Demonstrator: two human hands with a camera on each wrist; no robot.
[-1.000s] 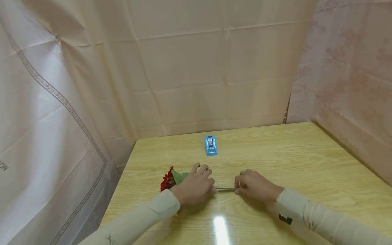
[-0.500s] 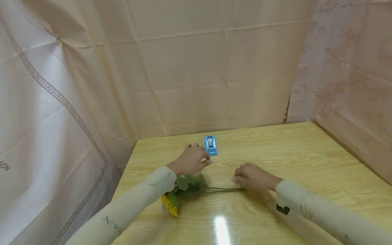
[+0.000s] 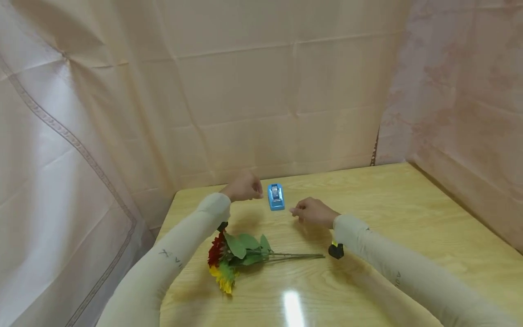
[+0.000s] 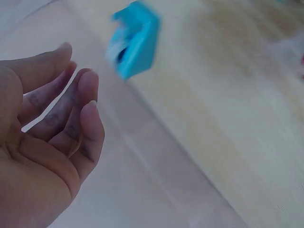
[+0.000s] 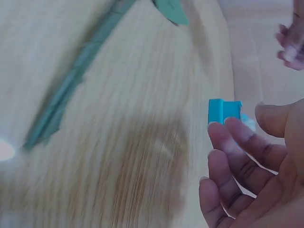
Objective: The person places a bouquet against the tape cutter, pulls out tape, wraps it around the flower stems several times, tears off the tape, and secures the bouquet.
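Observation:
A blue tape dispenser point(image 3: 276, 198) with a roll of clear tape stands toward the back of the table. My left hand point(image 3: 244, 186) hovers just left of it, fingers loosely bent and holding nothing, as the left wrist view also shows. On the dispenser's near right side is my right hand point(image 3: 313, 212), its relaxed fingers bare of any object. Nearer to me lie artificial flowers: a red bloom point(image 3: 215, 250), a yellow bloom point(image 3: 222, 278), green leaves point(image 3: 245, 247) and thin green stems point(image 3: 296, 256) pointing right. Neither hand touches them.
The wood-grain table point(image 3: 367, 200) ends at a back edge against a beige hanging cloth point(image 3: 245, 100). More cloth hangs at the left and right sides. A bright light reflection falls on the front of the tabletop.
Both hands have left the flowers and moved away from me toward the tape dispenser, the left to its left side, the right to its right. The flowers now lie on the table.

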